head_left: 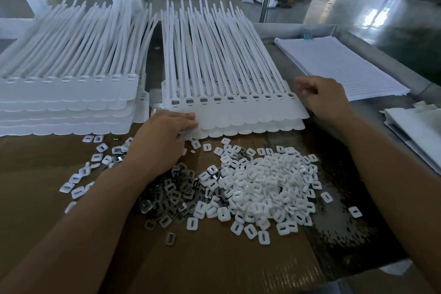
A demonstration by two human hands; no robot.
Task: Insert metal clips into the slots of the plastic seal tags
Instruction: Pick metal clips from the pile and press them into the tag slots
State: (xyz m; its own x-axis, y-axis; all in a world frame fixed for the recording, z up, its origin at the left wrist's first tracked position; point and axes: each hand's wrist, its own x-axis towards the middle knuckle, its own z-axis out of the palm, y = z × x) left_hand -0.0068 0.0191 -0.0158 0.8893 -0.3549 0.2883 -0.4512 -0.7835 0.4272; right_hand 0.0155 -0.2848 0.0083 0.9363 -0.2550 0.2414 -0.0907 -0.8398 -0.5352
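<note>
The top strip of seal tags (pixel 238 112), on the tabletop (pixel 346 229), looks fully clipped, the left hand (pixel 160 136) pinching its near corner, the right hand (pixel 322 100) at its right end with grip impossible to tell; loose metal clips (pixel 171 196) await remaining strips.

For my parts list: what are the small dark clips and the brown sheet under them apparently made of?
The small dark rectangular clips look like thin metal, glossy: they glint grey. The flat brown sheet is probably cardboard: matt, uniform brown.
</note>
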